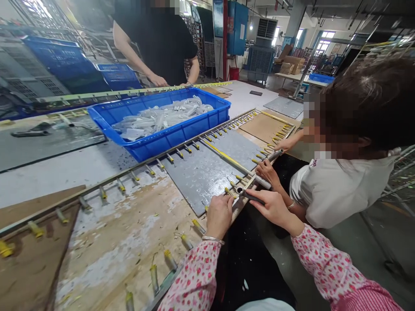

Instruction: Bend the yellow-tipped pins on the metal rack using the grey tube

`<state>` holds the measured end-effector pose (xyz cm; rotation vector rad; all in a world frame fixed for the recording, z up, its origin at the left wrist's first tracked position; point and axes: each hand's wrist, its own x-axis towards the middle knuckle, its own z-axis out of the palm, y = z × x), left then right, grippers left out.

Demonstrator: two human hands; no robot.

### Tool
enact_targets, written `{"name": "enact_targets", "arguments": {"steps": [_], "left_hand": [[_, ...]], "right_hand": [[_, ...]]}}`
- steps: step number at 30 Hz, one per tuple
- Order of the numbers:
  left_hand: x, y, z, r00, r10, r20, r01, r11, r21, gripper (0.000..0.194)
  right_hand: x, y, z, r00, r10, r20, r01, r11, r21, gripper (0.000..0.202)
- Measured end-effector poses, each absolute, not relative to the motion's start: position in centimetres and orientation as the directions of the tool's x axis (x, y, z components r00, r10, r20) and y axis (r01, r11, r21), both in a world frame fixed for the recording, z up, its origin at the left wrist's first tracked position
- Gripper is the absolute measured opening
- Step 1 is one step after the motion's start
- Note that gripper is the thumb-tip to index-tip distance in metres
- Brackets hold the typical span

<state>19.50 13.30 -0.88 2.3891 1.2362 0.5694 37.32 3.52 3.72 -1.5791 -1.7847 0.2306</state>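
Note:
My right hand is closed around the dark handle of a tool with a round, hollow metal head. That head rests at the near rail of a long metal frame. Just left of it, my left hand curls its fingers over the same rail, beside short pegs with yellow ends and thin wire hooks. What lies under those left fingertips is hidden. Rows of similar yellow-ended pegs line both long rails. A grey board lies beneath the frame.
A blue crate of clear plastic-looking pieces stands beyond the frame. Close on my right, a co-worker's hand works at the same rail near a metal tube. Another person stands across the table by a second rail.

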Motion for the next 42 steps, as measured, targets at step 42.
{"name": "enact_targets", "arguments": {"steps": [42], "left_hand": [[19.2, 13.5, -0.8, 0.426, 0.89, 0.164, 0.64, -0.425, 0.641, 0.023]], "right_hand": [[37.7, 3.0, 4.6, 0.194, 0.769, 0.609, 0.749, 0.285, -0.598, 0.034]]}}
